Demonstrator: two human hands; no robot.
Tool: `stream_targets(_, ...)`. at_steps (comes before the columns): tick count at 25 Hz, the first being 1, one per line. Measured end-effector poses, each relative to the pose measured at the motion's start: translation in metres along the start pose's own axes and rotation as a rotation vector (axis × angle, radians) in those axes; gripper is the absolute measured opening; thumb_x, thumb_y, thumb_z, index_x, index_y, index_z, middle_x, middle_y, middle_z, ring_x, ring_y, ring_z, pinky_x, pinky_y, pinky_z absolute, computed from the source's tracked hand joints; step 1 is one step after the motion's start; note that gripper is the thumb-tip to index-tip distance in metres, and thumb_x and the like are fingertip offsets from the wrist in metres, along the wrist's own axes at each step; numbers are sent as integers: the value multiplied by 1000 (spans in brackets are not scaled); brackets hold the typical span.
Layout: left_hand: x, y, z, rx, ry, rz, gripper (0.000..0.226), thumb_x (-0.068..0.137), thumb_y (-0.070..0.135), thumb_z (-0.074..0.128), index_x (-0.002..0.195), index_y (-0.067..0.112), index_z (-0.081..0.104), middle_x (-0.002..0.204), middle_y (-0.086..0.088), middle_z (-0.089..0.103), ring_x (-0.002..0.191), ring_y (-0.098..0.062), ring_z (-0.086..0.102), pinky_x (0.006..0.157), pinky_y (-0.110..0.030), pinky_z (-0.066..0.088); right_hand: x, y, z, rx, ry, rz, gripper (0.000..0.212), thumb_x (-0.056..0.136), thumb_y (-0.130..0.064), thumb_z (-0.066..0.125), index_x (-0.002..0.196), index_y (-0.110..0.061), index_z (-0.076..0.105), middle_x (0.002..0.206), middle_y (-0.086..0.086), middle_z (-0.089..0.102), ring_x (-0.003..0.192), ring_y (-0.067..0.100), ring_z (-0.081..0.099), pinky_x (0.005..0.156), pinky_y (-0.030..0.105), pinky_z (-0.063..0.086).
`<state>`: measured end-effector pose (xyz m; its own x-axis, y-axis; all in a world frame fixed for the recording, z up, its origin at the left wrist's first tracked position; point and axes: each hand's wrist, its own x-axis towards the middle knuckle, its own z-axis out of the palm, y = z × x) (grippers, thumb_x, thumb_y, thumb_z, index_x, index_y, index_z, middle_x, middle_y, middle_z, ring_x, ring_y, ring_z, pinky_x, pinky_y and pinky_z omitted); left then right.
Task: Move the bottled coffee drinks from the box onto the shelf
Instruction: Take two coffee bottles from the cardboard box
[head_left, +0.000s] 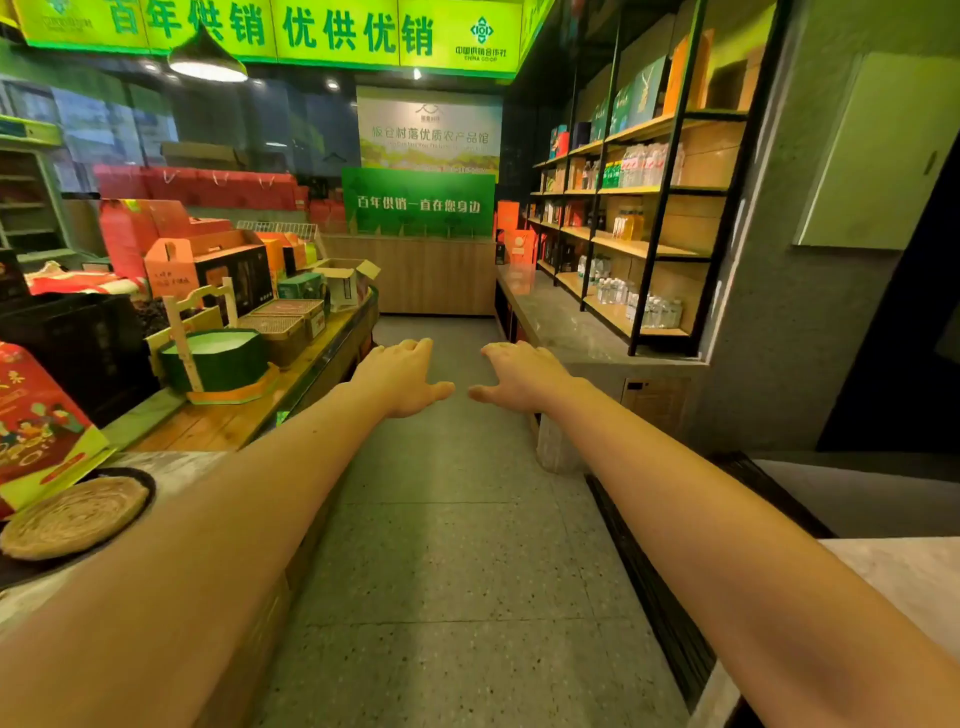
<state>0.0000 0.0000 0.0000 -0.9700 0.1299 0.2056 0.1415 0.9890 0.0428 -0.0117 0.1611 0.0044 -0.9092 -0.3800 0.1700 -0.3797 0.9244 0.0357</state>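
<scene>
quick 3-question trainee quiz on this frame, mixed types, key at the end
1. True or false: the left hand is holding a bottle.
2. Which side of the aisle has the shelf unit with bottled drinks? A) the person's left B) the person's right C) straight ahead
3. Fill in: both hands are held out over the ____, palms down.

Key: 1 false, the left hand and the right hand are both empty and open. 2 B. 3 floor.

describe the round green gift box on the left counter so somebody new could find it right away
Start at the long wooden counter left of the aisle. Near its front edge sits the green gift box, on an orange base. Its neighbours are rectangular cartons; it alone is round-sided with a pale top.
</scene>
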Motion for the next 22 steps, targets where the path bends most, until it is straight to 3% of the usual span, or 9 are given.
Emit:
stream_targets(6, 79, -28, 31, 17, -32, 6, 77, 90, 55, 44, 147, 10, 18, 151, -13, 31, 134, -30, 38, 110, -42, 31, 84, 19, 31, -15, -32, -11, 67, 90, -51, 48, 142, -12, 32, 149, 6, 37, 134, 27, 36, 107, 43, 32)
stream_targets(22, 425, -172, 82, 88, -47, 50, 75, 91, 52, 44, 147, 11, 19, 151, -12, 31, 135, -30, 35, 110, -40, 29, 468, 81, 87, 35, -12, 50, 63, 90, -50, 49, 138, -12, 37, 144, 6, 43, 129, 28, 41, 102, 44, 37)
